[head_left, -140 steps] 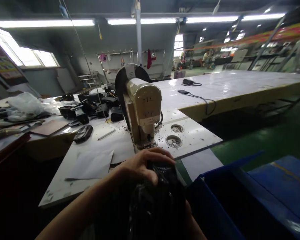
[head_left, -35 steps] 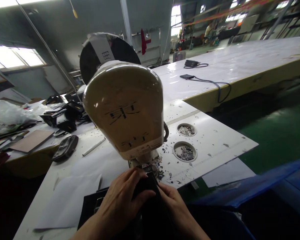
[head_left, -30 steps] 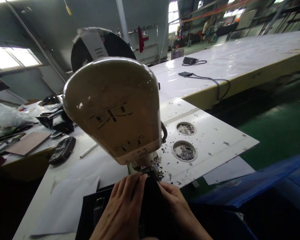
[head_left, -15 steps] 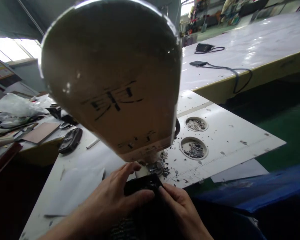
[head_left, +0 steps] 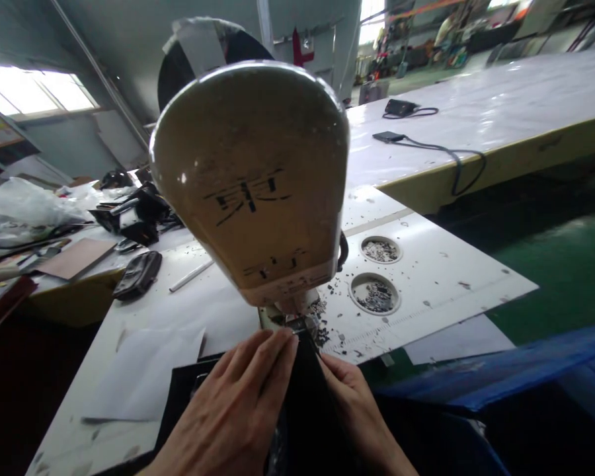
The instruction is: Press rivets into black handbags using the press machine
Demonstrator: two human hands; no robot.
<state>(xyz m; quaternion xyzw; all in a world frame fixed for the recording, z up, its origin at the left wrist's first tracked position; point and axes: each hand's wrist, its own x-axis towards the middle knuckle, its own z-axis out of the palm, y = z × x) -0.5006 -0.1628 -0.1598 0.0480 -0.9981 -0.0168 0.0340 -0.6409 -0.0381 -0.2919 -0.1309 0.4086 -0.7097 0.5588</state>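
"Gripping what, exactly?"

"A matte-black, sheet-like piece [head_left: 310, 410] — your right hand [head_left: 350, 393] is clamped on its edge. Your left hand [head_left: 238, 396] lies over it; whether that one grips, I can't tell."

"Where's the piece?"

"Six o'clock from the beige, rounded machine head [head_left: 262, 165]."

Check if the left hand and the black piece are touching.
Touching. The head view shows the left hand laid over the black piece, fingers against it, no gap visible.

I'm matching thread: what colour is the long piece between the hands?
Black; the long piece shows best in the head view, lower centre.
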